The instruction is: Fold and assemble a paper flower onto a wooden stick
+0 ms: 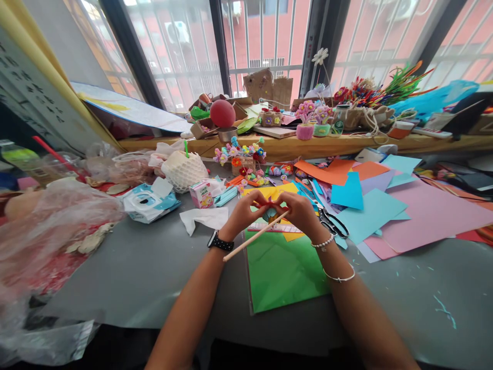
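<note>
Both forearms are stretched forward over the tabletop (154, 272), wrists bent inward, hands brought together above the far edge of the green packet (285, 275). A small red piece (269, 202) is pinched between the fingertips of the left hand (251, 207) and the right hand (299, 206); both grips narrow, shape of the piece partly hidden by fingers. A wooden stick (252, 238) is held at the right hand's fingers, slanted down, free end left of the green packet. A black watch (221, 240) is worn on the left wrist, a beaded bracelet (322, 242) on the right. Writing: a pink-and-white box (201, 194), beyond and left of the green packet, is printed, lettering not read with certainty; dark characters on a pale hanging panel (34, 85), far left of the green packet, are blurred. Scissors (334, 224) are laid just right of the green packet's far end
</note>
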`<state>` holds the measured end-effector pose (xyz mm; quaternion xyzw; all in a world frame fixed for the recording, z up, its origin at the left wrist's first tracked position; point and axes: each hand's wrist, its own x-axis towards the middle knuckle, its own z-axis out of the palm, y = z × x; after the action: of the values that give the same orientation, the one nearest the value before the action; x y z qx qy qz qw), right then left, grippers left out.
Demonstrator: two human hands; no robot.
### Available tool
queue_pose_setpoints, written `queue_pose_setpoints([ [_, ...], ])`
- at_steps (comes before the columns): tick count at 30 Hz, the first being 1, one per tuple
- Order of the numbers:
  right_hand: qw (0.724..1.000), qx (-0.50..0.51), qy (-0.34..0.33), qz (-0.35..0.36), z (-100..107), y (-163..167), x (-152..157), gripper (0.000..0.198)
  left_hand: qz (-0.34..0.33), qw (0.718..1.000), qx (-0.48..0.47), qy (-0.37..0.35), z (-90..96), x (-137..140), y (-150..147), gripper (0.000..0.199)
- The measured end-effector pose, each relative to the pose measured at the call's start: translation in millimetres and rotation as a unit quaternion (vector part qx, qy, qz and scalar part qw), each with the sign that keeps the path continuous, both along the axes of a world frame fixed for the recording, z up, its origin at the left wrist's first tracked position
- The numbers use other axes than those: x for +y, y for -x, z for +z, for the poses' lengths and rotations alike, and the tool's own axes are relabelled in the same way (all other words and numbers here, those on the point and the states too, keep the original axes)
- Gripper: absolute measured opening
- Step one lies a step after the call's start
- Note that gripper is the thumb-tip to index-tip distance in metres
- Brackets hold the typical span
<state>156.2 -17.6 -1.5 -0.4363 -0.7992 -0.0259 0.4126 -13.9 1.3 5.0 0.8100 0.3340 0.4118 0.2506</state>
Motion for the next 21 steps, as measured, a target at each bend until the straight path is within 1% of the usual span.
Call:
queue_pose_setpoints([
  [2,0.999,-0.021,-0.02,-0.014,0.8,0.5,-0.4,0.013,0.016,0.999,0.008,-0.039,-1.5,0.8,-0.4,0.008],
  [5,1.0,-0.023,-0.012,-0.009,1.2,-1.0,0.4,0.009,0.035,0.996,0.024,-0.076,-2.5,0.4,-0.9,0.005],
  [7,1.0,-0.007,0.006,0.003,1.4,-2.7,1.4,0.003,0.039,0.995,0.029,-0.085,-2.6,-0.5,-1.4,0.005],
  [11,0.999,0.019,0.028,0.019,2.1,-3.5,2.0,0.003,0.042,0.996,0.014,-0.076,-2.9,-1.4,-2.7,0.005],
  [13,0.998,0.044,0.029,0.019,2.7,-2.6,1.5,0.006,0.033,0.999,-0.025,-0.035,-2.9,-0.4,-3.5,0.008],
  [15,0.996,0.088,0.029,0.007,3.3,-1.5,0.9,0.011,0.013,0.995,-0.091,0.041,-2.5,1.3,-4.0,0.014],
  [18,0.986,0.156,0.044,-0.025,4.0,-0.7,0.1,0.018,-0.025,0.971,-0.18,0.155,-1.0,3.2,-3.7,0.03],
  [19,0.983,0.171,0.052,-0.032,4.2,-0.6,-0.1,0.018,-0.039,0.964,-0.186,0.188,-0.6,3.3,-3.5,0.034],
  [21,0.98,0.186,0.06,-0.041,4.5,-0.8,0.0,0.018,-0.065,0.953,-0.171,0.241,0.0,2.7,-3.2,0.038],
])
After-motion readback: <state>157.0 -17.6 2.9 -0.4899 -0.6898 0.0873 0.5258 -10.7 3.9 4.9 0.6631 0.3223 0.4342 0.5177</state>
